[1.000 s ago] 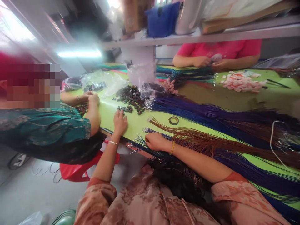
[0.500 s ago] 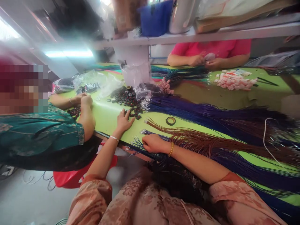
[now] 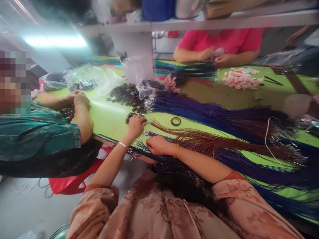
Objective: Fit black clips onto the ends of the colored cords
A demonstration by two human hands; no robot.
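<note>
My left hand [image 3: 136, 126] is closed, its fingertips pinched together beside the metal-tipped ends of the brown wires [image 3: 189, 139]. What it holds is too small to make out. Small black connectors [image 3: 129, 117] lie by its knuckles, below a larger pile of black connectors [image 3: 124, 94]. My right hand [image 3: 159, 145] is a fist at the table's near edge, closed on thin blue wires [image 3: 141, 144] whose tipped ends fan out to its left. A long dark blue bundle [image 3: 249, 166] runs off to the right behind the wrist.
A roll of black tape [image 3: 175, 121] lies on the green tabletop [image 3: 109, 116]. Beyond it are blue-purple wires [image 3: 199, 108] and pale pink connectors [image 3: 241, 79]. A co-worker's arm [image 3: 83, 116] rests at the left; another person in pink [image 3: 221, 46] works opposite, under a shelf [image 3: 224, 25].
My left hand has drawn its spread fingers together and moved right from the black connectors to the brown wire ends. My right fist keeps its place by the blue wires. The camera view has shifted slightly.
</note>
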